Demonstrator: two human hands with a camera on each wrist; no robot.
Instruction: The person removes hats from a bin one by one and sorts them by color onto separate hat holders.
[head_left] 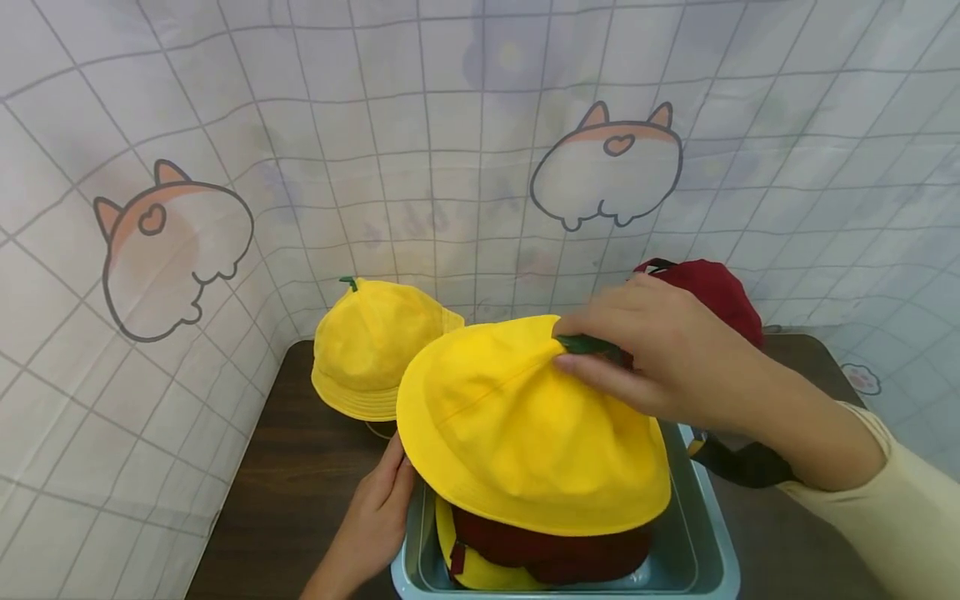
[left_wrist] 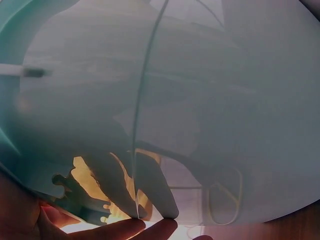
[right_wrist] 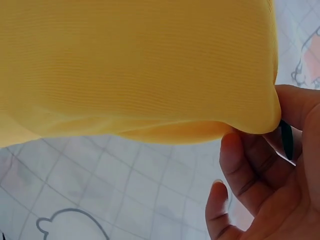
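My right hand (head_left: 656, 342) pinches a yellow bucket hat (head_left: 525, 425) at the top of its crown, beside a green leaf-shaped tab (head_left: 588, 346). The hat hangs over a light blue plastic tub (head_left: 720, 533). In the right wrist view, fingers and thumb grip the yellow cloth (right_wrist: 150, 65). Under that hat, a dark red cap (head_left: 555, 546) lies in the tub on another yellow hat (head_left: 487, 575). My left hand (head_left: 375, 512) rests against the tub's left side. The left wrist view has its fingertips touching the glossy tub wall (left_wrist: 200, 100).
On the dark wooden table (head_left: 262, 492), a second yellow bucket hat (head_left: 375, 342) with a green tip stands at the back left. A red cap (head_left: 716, 292) is at the back right, partly behind my right hand. A white gridded curtain (head_left: 420, 167) hangs behind the table.
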